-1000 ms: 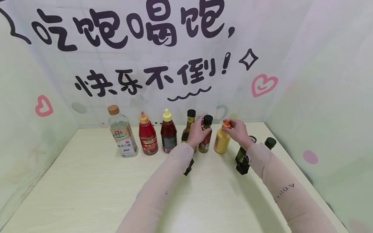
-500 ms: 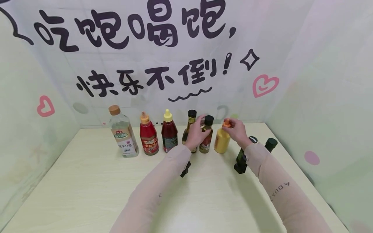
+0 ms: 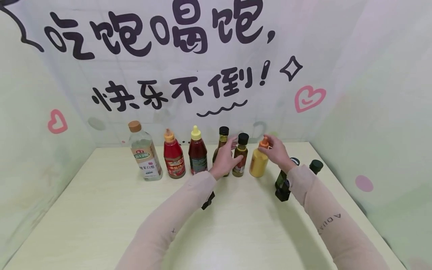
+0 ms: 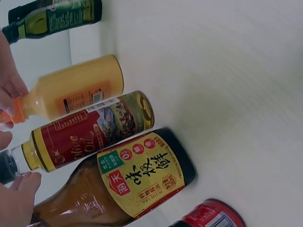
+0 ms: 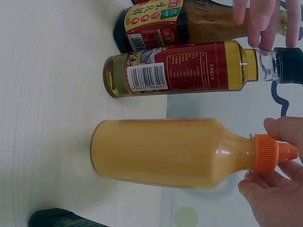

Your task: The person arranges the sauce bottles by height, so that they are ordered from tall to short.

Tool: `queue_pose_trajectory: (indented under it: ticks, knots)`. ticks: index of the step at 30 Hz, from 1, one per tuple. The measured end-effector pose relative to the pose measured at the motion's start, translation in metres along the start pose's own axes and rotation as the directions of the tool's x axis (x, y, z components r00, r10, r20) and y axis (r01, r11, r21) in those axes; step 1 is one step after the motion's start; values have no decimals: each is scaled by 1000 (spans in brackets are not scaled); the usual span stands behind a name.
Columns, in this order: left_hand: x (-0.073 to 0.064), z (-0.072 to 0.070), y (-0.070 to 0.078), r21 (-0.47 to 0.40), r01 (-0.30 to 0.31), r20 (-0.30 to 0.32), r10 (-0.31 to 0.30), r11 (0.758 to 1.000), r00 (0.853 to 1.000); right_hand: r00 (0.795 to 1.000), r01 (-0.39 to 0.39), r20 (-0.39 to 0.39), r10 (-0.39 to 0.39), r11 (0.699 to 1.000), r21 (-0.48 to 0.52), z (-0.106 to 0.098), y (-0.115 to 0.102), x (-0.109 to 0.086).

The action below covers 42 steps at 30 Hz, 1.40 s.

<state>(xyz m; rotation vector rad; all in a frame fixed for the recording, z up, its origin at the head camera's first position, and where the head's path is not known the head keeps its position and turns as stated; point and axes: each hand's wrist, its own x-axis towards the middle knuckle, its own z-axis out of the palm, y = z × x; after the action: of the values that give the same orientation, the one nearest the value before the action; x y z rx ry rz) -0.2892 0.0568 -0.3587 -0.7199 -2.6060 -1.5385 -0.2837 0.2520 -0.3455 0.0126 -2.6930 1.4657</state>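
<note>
My right hand (image 3: pixel 277 153) pinches the orange cap of a yellow squeeze bottle (image 3: pixel 258 165), which stands upright on the table. Thumb and fingers lie on either side of that cap in the right wrist view. To its left stands an olive oil bottle (image 4: pixel 90 137) with a dark cap and a red label. Spread fingers of my left hand (image 3: pixel 225 160) are around the olive oil bottle's neck, with the thumb on the near side. Just left of it, partly behind the left hand, is a brown soy sauce bottle (image 4: pixel 142 175) with a yellow label.
Further left in the row stand a red ketchup bottle (image 3: pixel 174 161), a dark red squeeze bottle (image 3: pixel 198 153) with a yellow cap, and a white vinegar bottle (image 3: pixel 146 159). Two green bottles, one dark-capped (image 3: pixel 316 165), are partly behind the right forearm. A printed backdrop (image 3: pixel 152 123) rises behind.
My left hand has shifted slightly left and its fingers have spread away from the olive oil bottle's neck. The right hand stays at the orange cap; the bottles keep their places.
</note>
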Motion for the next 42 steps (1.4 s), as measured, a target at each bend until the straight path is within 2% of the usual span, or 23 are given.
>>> queue_pose_trajectory:
  ticks: [9, 18, 24, 33, 42]
  knots:
    - [-13, 6, -1, 15, -55, -12, 55, 998, 998, 999, 20, 30, -20, 1000, -19, -14, -7, -4]
    - [-22, 18, 1, -74, -120, -46, 116, 990, 992, 998, 64, 25, -63, 997, -38, -30, -14, -12]
    - [-25, 29, 7, -113, -121, -5, 122, 986, 993, 996, 90, 5, -90, 995, -40, -46, -18, -18]
    - [-25, 56, 16, -109, -125, 41, 130, 986, 991, 987, 155, -40, -157, 987, -50, -68, -12, -33]
    - [-23, 76, 27, -111, -145, 103, 157, 983, 982, 981, 162, -94, -170, 983, -89, -88, -3, -51]
